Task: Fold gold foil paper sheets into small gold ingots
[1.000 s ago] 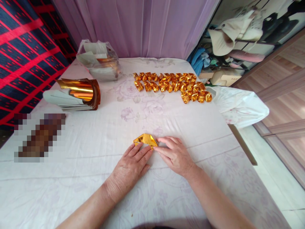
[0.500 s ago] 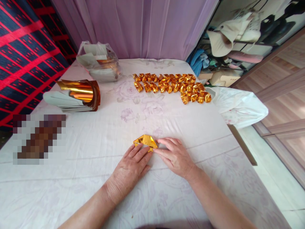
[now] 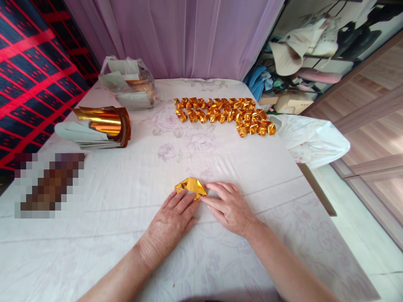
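A piece of gold foil paper (image 3: 192, 185), folded to slanted ends, lies on the floral tablecloth in front of me. The fingers of my left hand (image 3: 173, 218) are stretched flat over its near edge and hide part of it. At the paper's right end, my right hand (image 3: 231, 207) has its fingers extended and apart, fingertips touching or very close to the corner. Neither hand lifts the paper from the cloth.
Rows of folded gold foil pieces (image 3: 220, 115) stand at the back right. A curled stack of foil sheets (image 3: 105, 126) and a clear bag of paper (image 3: 129, 84) are on the left. A white plastic bag (image 3: 317, 138) hangs by the right edge; a blurred patch (image 3: 50, 184) covers something left.
The whole view has shifted slightly. Both hands and the folded foil paper keep nearly the same places relative to each other.
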Demonstrator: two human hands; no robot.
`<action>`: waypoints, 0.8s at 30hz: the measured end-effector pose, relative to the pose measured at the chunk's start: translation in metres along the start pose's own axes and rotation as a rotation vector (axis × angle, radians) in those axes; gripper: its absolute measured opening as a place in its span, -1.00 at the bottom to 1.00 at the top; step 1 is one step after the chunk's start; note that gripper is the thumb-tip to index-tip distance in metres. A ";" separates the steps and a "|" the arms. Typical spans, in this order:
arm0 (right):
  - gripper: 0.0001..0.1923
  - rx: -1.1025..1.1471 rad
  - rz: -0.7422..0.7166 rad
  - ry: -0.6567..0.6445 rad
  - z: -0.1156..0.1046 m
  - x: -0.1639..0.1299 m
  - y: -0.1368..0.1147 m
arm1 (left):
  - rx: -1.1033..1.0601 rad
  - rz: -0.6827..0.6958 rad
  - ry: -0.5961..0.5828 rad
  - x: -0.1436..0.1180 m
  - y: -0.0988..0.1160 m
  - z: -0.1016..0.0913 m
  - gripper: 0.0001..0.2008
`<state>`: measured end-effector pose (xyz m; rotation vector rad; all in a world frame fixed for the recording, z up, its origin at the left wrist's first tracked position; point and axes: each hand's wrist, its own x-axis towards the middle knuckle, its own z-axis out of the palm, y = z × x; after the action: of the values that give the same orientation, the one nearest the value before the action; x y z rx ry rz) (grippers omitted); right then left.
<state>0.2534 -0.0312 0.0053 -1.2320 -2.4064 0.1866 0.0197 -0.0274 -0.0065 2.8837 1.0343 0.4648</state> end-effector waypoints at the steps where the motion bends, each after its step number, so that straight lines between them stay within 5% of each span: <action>1: -0.62 -0.001 0.000 -0.003 0.000 0.000 0.000 | 0.005 0.002 0.001 0.000 0.000 0.000 -0.64; 24: -0.71 -0.099 0.037 0.072 0.000 -0.006 -0.005 | -0.024 -0.009 -0.010 0.002 -0.001 -0.001 -0.67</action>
<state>0.2527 -0.0388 0.0045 -1.3043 -2.3573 0.0340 0.0202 -0.0258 -0.0050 2.8562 1.0333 0.4587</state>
